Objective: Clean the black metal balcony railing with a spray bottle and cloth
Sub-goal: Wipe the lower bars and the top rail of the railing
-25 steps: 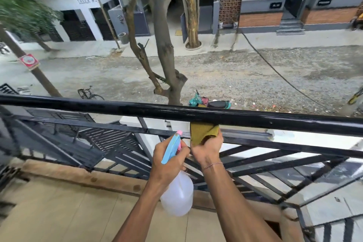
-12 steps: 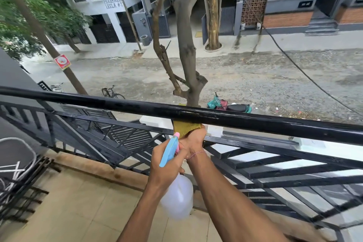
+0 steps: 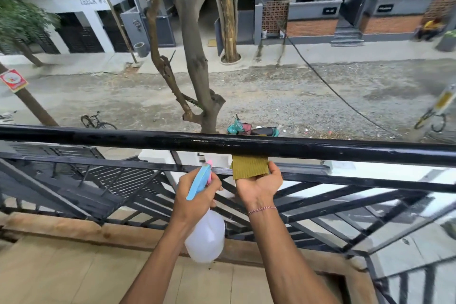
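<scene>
Our right fingers (image 3: 272, 168) are curling round the ribbed, soft green cloth (image 3: 250, 167) under the round, shiny black railing (image 3: 320, 149), so we are wiping it, while our left hand (image 3: 195, 197) is gripping the smooth plastic spray bottle (image 3: 204, 242); next we probably need to slide the cloth along.

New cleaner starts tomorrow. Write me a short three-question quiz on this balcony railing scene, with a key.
1. True or false: the left hand grips the spray bottle.
2. Where is the cloth pressed? A) under the top rail B) on the floor tiles C) on the bottle
3. Fill in: the right hand holds the ____ cloth.

Key: 1 true; 2 A; 3 olive-green.
</scene>
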`<state>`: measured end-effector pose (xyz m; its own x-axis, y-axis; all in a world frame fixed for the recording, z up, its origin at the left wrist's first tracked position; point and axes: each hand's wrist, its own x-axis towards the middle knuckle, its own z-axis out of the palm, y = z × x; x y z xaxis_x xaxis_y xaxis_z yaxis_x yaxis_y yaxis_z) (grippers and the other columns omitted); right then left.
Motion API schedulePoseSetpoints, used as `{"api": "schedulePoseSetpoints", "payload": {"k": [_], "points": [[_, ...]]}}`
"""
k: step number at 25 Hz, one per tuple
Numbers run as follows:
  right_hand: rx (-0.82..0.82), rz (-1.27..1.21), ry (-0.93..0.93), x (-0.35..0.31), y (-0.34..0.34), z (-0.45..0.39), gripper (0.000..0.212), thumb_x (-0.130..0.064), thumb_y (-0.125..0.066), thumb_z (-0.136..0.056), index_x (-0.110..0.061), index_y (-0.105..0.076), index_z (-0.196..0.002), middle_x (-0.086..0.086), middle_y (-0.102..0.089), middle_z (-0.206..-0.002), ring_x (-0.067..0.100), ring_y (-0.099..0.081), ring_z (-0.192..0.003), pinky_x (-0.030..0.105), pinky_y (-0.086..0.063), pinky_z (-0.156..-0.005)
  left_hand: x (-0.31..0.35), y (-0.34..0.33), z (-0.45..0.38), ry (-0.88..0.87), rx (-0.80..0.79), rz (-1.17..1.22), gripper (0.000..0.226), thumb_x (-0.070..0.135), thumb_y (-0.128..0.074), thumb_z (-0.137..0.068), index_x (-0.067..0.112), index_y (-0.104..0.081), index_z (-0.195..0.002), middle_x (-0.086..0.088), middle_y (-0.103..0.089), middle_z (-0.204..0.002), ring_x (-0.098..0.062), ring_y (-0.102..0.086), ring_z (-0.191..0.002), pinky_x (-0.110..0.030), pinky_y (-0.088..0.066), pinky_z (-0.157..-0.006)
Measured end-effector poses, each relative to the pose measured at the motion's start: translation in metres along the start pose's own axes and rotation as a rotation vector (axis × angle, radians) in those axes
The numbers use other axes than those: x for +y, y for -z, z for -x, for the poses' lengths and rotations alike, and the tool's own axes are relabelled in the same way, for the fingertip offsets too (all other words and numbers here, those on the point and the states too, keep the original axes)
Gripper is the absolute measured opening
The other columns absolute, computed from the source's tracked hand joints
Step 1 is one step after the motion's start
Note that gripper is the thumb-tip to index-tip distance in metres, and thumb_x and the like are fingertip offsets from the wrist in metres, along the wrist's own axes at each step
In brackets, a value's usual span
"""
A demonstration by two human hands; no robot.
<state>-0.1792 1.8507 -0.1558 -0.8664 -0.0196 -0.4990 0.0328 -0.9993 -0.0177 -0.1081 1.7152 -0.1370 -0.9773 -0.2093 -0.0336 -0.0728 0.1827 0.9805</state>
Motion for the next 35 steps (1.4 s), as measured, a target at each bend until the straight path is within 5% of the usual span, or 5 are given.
{"api": "schedulePoseSetpoints", "payload": {"k": [7,15,22,31,35], "points": [[-0.025,-0.022,0.133,-0.141,0.010,0.015,0.032,-0.034,-0.034,-0.097,-0.014,-0.057,-0.088,0.012,-0.062,-0.091,0.030,-0.061,-0.086,0.044,-0.042,-0.102,0.023,-0.087,0.013,-0.012,-0.094,-0.002,0.011,0.003,-0.066,-0.093,0.005,-0.068,-0.083,-0.019,-0.070,-0.087,-0.033,-0.072,-0.090,-0.031,-0.057,-0.055],[-0.054,-0.020,0.289,-0.294,0.006,0.032,0.049,-0.038,-0.045,-0.091,-0.010,-0.058,-0.129,0.016,-0.063,-0.129,0.037,-0.060,-0.122,0.054,-0.040,-0.110,0.057,-0.185,0.042,-0.028,-0.226,0.011,0.018,0.004,-0.066,-0.095,0.008,-0.068,-0.078,-0.013,-0.070,-0.083,-0.024,-0.073,-0.088,-0.026,-0.053,-0.052],[-0.071,0.229,0.418,-0.407,0.008,0.052,0.022,0.001,-0.049,-0.064,-0.015,-0.052,-0.079,0.006,-0.056,-0.090,0.026,-0.062,-0.086,0.040,-0.050,-0.098,0.067,-0.233,0.056,-0.039,-0.344,-0.026,0.017,0.002,-0.067,-0.093,0.009,-0.069,-0.078,-0.015,-0.070,-0.083,-0.022,-0.073,-0.085,-0.028,-0.054,-0.055],[0.017,0.400,0.533,-0.422,0.041,0.067,0.041,0.009,-0.035,-0.087,-0.014,-0.061,-0.110,0.010,-0.062,-0.123,0.032,-0.060,-0.122,0.047,-0.044,-0.110,0.037,-0.237,0.078,0.060,-0.418,-0.023,0.021,-0.002,-0.063,-0.094,0.013,-0.074,-0.085,-0.003,-0.076,-0.094,-0.020,-0.071,-0.098,-0.031,-0.059,-0.062],[0.158,1.153,0.866,-0.414,0.073,0.066,0.050,0.000,-0.039,-0.099,-0.031,-0.053,-0.136,0.005,-0.061,-0.128,0.024,-0.059,-0.113,0.039,-0.049,-0.096,0.017,-0.232,0.083,0.104,-0.410,-0.016,0.022,-0.002,-0.062,-0.094,0.013,-0.074,-0.084,-0.004,-0.075,-0.096,-0.021,-0.071,-0.099,-0.030,-0.058,-0.063]]}}
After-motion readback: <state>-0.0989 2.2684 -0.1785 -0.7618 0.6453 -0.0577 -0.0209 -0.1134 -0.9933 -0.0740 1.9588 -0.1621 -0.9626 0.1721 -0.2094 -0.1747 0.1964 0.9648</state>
